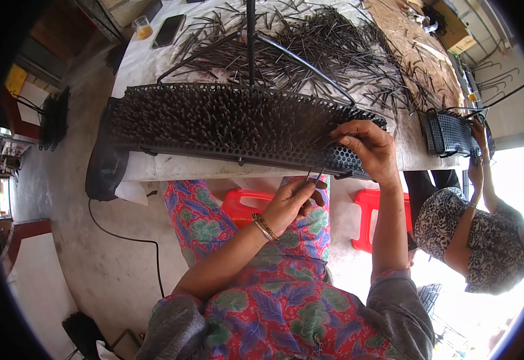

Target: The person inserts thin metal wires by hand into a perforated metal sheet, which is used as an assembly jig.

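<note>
A long black perforated rack (226, 150) rests along the near edge of the table. Thin dark sticks (214, 117) stand upright and close together over most of it, while open holes (343, 157) show at its right end. Over that end my right hand (371, 150) pinches with thumb and forefinger at what looks like one thin stick, blurred against the rack. Just below the front edge, my left hand (292, 204) is closed on a few thin dark sticks, whose tips poke up past the thumb. A bracelet circles the left wrist.
Loose sticks (334, 48) lie heaped across the table behind the rack. Black metal bars (251, 42) rise over it. A phone (169, 31) and a cup (142, 28) stand far left. At right, another person (466, 234) handles a similar rack (451, 133). Red stools (367, 219) are below.
</note>
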Motion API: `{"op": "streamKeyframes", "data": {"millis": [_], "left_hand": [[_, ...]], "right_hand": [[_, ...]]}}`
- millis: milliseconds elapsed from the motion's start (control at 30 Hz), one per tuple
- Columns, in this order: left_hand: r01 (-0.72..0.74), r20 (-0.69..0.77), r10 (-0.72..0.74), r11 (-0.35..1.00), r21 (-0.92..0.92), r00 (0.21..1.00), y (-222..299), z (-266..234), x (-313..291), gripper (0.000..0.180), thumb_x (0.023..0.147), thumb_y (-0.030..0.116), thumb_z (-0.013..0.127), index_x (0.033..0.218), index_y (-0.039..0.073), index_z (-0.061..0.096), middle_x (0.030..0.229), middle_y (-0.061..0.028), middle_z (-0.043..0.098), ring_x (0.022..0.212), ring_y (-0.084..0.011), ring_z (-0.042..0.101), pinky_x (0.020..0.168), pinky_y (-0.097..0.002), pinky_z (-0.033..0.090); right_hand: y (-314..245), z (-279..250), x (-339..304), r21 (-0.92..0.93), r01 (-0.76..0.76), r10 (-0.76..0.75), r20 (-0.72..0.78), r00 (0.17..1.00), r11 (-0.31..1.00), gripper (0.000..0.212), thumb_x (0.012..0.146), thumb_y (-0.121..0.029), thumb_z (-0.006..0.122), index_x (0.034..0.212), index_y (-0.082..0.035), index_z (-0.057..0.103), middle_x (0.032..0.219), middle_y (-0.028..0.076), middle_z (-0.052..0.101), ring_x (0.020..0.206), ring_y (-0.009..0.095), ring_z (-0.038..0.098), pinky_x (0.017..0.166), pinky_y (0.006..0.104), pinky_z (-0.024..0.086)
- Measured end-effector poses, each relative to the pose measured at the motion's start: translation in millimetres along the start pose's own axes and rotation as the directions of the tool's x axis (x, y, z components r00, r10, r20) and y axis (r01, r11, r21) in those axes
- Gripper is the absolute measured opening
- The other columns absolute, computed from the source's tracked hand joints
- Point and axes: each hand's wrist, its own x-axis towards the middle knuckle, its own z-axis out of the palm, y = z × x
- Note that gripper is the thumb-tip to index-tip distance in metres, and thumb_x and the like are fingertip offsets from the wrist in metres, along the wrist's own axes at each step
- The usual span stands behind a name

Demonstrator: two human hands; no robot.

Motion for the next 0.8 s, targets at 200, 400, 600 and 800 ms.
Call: {"op": "streamKeyframes", "data": {"millis": [200,400,600,800], "left_hand": [[0.017,0.038,-0.015,0.999,-0.05,0.999,0.5,-4.2,1.6,0.026,0.097,0.023,0.045,0.113,0.005,0.056,0.084,0.0011,0.059,0.055,-0.0023,0.04,0.044,-0.0171,0.028],[0.049,0.048,-0.043,0.992,-0.118,0.998,-2.6,-7.2,2.7,0.023,0.096,0.02,0.046,0.11,0.005,0.055,0.083,0.0,0.058,0.055,-0.0038,0.042,0.044,-0.0171,0.03],[0.066,0.08,-0.058,0.993,-0.097,0.995,4.2,-7.0,1.0,0.023,0.096,0.021,0.047,0.109,0.004,0.054,0.084,-0.0021,0.059,0.058,-0.0053,0.05,0.048,-0.0193,0.04],[0.075,0.072,-0.066,0.99,-0.122,0.995,6.7,-6.0,1.3,0.028,0.097,0.021,0.043,0.116,0.002,0.051,0.093,-0.0081,0.063,0.075,-0.0126,0.062,0.063,-0.0255,0.051]], "right_hand": [[0.5,0.8,-2.8,0.089,-0.023,0.026,-0.028,0.999,0.996,0.012,0.084,0.003,0.06,0.096,0.002,0.061,0.095,0.009,0.065,0.09,0.014,0.061,0.08,0.0253,0.048],[4.4,-5.7,2.2,0.008,0.034,-0.034,0.075,0.997,0.999,0.012,0.085,0.001,0.059,0.097,0.002,0.061,0.096,0.009,0.065,0.091,0.015,0.061,0.081,0.0259,0.049],[3.0,-8.3,1.5,0.103,-0.026,0.02,0.058,0.998,0.994,0.011,0.085,0.0,0.059,0.096,0.001,0.061,0.096,0.009,0.065,0.091,0.015,0.061,0.08,0.0261,0.049],[2.4,-3.3,1.9,0.095,-0.078,0.079,-0.008,0.997,0.992,0.012,0.086,0.0,0.059,0.097,0.0,0.062,0.095,0.007,0.066,0.091,0.013,0.06,0.081,0.0253,0.048]]}}
